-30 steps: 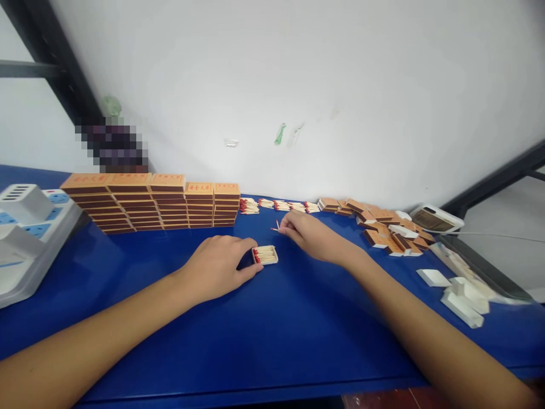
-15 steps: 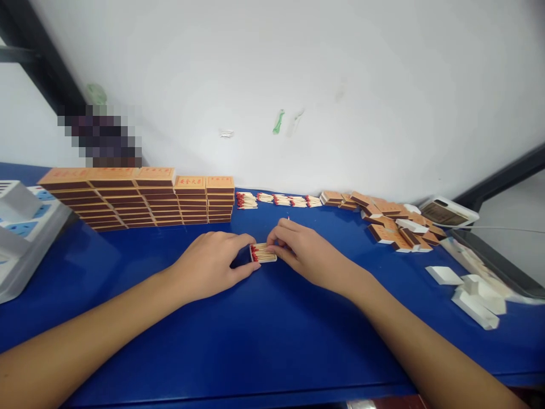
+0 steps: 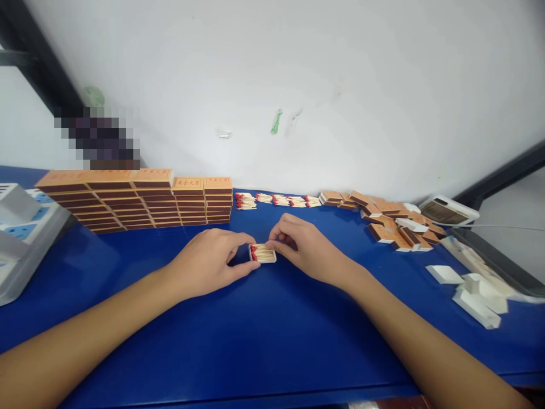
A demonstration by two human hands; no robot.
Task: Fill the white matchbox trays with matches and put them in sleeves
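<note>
My left hand grips a small white matchbox tray at its left end, thumb on the near side and fingers on the far side. Inside lie wooden matches, red heads toward the left. At the tray's far right corner, my right hand is closed in a pinch, thumb and forefinger touching the match ends. Whatever is between those fingertips is hidden. Beyond the hands, several small piles of loose matches lie in a row along the wall.
Stacked matchboxes form a wall at left. Loose matchbox sleeves are heaped at right, near white trays, a dark tray and a white device with a cable. A white and blue container stands far left on the blue table.
My right fingers have shifted slightly at the tray's right end, baring more of its rim. A red tip seen behind that hand earlier no longer shows. My left hand keeps its grip.
</note>
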